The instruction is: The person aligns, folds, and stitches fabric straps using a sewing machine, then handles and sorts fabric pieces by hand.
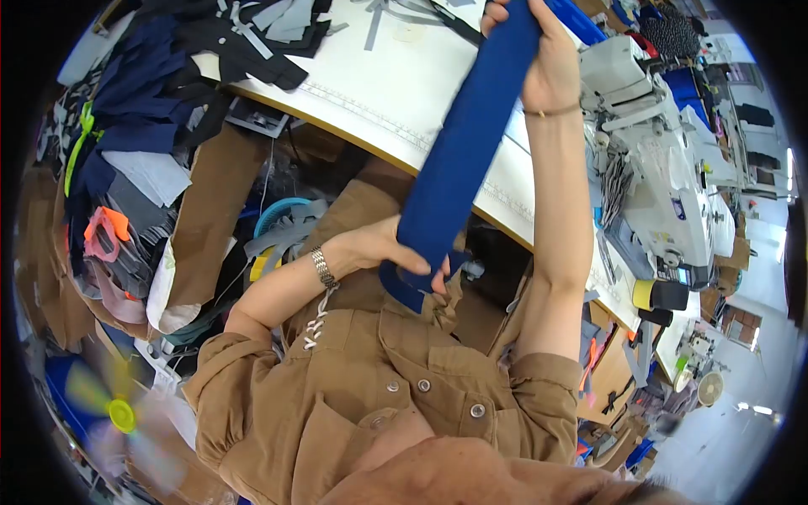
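Note:
A long dark-blue fabric strip [463,139] stretches diagonally from my lap up over the white worktable's edge. My left hand [379,248], with a metal watch on its wrist, grips the lower end, thumb on top and fingertips showing beyond the cloth. Below that hand, the end of the strip curls into a loop. My right hand [551,63], wearing a thin bracelet, is closed around the upper end. Part of its fingers is hidden behind the fabric.
Dark and grey cloth scraps [278,38] lie on the worktable [379,84], which has a ruler along its edge. A sewing machine [665,185] stands to the right. Fabric piles [143,109], a cardboard box [215,210] and a spinning fan [122,414] are at left.

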### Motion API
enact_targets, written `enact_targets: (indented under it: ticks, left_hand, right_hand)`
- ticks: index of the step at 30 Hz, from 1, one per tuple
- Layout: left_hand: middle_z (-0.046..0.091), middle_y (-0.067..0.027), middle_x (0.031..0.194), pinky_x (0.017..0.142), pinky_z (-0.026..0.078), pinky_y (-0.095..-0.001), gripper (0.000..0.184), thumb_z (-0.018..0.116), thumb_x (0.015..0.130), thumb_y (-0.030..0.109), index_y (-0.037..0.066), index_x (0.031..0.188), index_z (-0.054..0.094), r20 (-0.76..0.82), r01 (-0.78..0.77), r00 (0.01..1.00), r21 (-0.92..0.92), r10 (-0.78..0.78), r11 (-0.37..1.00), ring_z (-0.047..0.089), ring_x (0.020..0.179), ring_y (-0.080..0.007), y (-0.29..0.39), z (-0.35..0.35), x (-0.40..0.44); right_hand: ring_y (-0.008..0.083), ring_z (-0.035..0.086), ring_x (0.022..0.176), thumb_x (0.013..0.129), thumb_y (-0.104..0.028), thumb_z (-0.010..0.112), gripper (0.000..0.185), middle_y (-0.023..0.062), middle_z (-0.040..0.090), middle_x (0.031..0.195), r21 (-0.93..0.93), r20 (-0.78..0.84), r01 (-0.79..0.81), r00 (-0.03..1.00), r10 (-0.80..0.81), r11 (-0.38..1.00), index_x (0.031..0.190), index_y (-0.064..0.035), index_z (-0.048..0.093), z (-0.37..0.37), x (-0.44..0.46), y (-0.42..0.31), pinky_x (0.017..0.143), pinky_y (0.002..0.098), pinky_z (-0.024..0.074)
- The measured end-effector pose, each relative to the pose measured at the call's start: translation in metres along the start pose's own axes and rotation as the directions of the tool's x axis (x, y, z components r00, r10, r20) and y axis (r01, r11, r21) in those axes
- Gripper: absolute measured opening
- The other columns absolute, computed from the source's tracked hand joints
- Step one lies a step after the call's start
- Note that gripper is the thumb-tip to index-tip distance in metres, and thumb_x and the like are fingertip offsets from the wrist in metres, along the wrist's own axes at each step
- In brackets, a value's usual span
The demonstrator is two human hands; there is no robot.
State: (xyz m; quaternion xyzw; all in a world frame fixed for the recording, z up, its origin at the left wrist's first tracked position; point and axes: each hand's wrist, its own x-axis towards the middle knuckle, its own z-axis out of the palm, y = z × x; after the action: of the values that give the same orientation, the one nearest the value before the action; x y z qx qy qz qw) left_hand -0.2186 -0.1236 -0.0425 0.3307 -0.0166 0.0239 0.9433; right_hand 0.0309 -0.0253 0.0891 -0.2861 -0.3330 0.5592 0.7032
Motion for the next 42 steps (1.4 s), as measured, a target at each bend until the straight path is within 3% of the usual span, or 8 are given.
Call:
enact_targets:
  ticks: [11, 14, 23, 27, 32, 35, 38, 42]
  left_hand:
    - [0.069, -0.0170, 0.088, 0.072, 0.060, -0.0376, 0.024, 0.066, 0.085, 0.007, -0.004, 0.106, 0.063, -0.374, 0.010, 0.923, -0.209, -0.089, 0.978, 0.071, 0.075, -0.0277, 0.015, 0.002, 0.003]
    - [0.069, -0.0176, 0.089, 0.075, 0.060, -0.0384, 0.026, 0.066, 0.086, 0.008, -0.005, 0.108, 0.063, -0.359, 0.042, 0.925, -0.221, -0.121, 0.974, 0.072, 0.077, -0.0281, 0.015, 0.004, 0.004]
    - [0.069, -0.0223, 0.092, 0.074, 0.061, -0.0351, 0.038, 0.065, 0.088, 0.015, -0.010, 0.116, 0.060, -0.187, 0.172, 0.942, -0.441, -0.277, 0.881, 0.072, 0.079, -0.0291, 0.004, 0.002, -0.009]
    - [0.064, -0.0267, 0.112, 0.083, 0.060, -0.0417, 0.058, 0.059, 0.097, 0.033, -0.012, 0.131, 0.049, 0.116, 0.045, 0.992, -0.683, 0.048, 0.729, 0.071, 0.092, -0.0312, -0.012, -0.011, -0.022]
    - [0.062, -0.0211, 0.125, 0.093, 0.053, -0.0333, 0.053, 0.064, 0.095, 0.033, -0.006, 0.130, 0.054, -0.345, -0.050, 0.938, 0.000, 0.047, 0.999, 0.063, 0.114, -0.0252, -0.035, -0.035, -0.060]
    - [0.063, -0.0101, 0.120, 0.093, 0.049, -0.0283, 0.043, 0.072, 0.089, 0.017, -0.002, 0.126, 0.057, -0.520, 0.013, 0.718, 0.675, 0.463, 0.738, 0.060, 0.108, -0.0161, -0.030, -0.019, -0.069]
    - [0.062, -0.0075, 0.113, 0.089, 0.050, -0.0268, 0.039, 0.076, 0.084, 0.010, 0.000, 0.118, 0.059, -0.557, -0.034, 0.543, 0.733, 0.629, 0.679, 0.060, 0.100, -0.0124, -0.019, -0.002, -0.079]
    - [0.059, 0.0005, 0.098, 0.080, 0.048, -0.0223, 0.028, 0.076, 0.083, 0.004, 0.003, 0.106, 0.059, -0.594, 0.174, 0.692, 0.689, 0.410, 0.704, 0.057, 0.089, -0.0059, -0.002, 0.013, -0.066]
  right_hand:
    - [0.0238, 0.058, 0.120, 0.100, -0.020, 0.058, 0.045, 0.0176, 0.061, 0.130, -0.683, -0.337, -0.116, 0.926, -0.171, 0.721, 0.134, 0.0093, 0.052, 0.006, -0.148, 0.031, 0.101, 0.0359, 0.0465]
    - [0.0162, 0.063, 0.101, 0.102, -0.023, 0.055, 0.034, 0.0113, 0.067, 0.112, -0.488, -0.399, -0.584, 0.810, 0.429, 0.648, 0.116, 0.0065, 0.064, 0.007, -0.222, 0.026, 0.089, 0.0307, 0.0503]
    - [0.0238, 0.061, 0.108, 0.100, -0.048, 0.050, 0.072, 0.0133, 0.061, 0.112, 0.153, -0.007, -0.431, 0.899, 0.437, 0.889, 0.146, 0.0058, 0.035, 0.007, -0.193, 0.115, 0.102, 0.0435, 0.0484]
    - [0.0248, 0.062, 0.105, 0.100, -0.037, 0.054, 0.061, 0.0125, 0.060, 0.104, 0.280, 0.014, -0.366, 0.926, 0.377, 0.888, 0.141, 0.0056, 0.039, 0.018, -0.172, 0.141, 0.103, 0.0461, 0.0493]
    - [0.0133, 0.058, 0.082, 0.099, -0.023, 0.060, 0.036, 0.0044, 0.058, 0.088, 0.119, -0.196, -0.410, 0.883, 0.426, 0.904, 0.124, 0.0018, 0.052, 0.033, -0.172, 0.136, 0.092, 0.0393, 0.0542]
    - [0.0104, 0.054, 0.077, 0.099, -0.021, 0.062, 0.032, 0.0013, 0.056, 0.085, 0.053, -0.286, -0.423, 0.861, 0.420, 0.904, 0.121, 0.0012, 0.055, 0.037, -0.176, 0.133, 0.080, 0.0323, 0.0516]
    - [0.0091, 0.053, 0.078, 0.097, -0.021, 0.064, 0.034, 0.0000, 0.056, 0.086, -0.026, -0.335, -0.437, 0.851, 0.404, 0.899, 0.122, 0.0013, 0.057, 0.034, -0.183, 0.140, 0.074, 0.0283, 0.0473]
    - [0.0086, 0.052, 0.078, 0.096, -0.021, 0.067, 0.038, -0.0008, 0.056, 0.087, -0.070, -0.350, -0.463, 0.841, 0.413, 0.884, 0.125, 0.0015, 0.057, 0.033, -0.186, 0.138, 0.073, 0.0262, 0.0454]
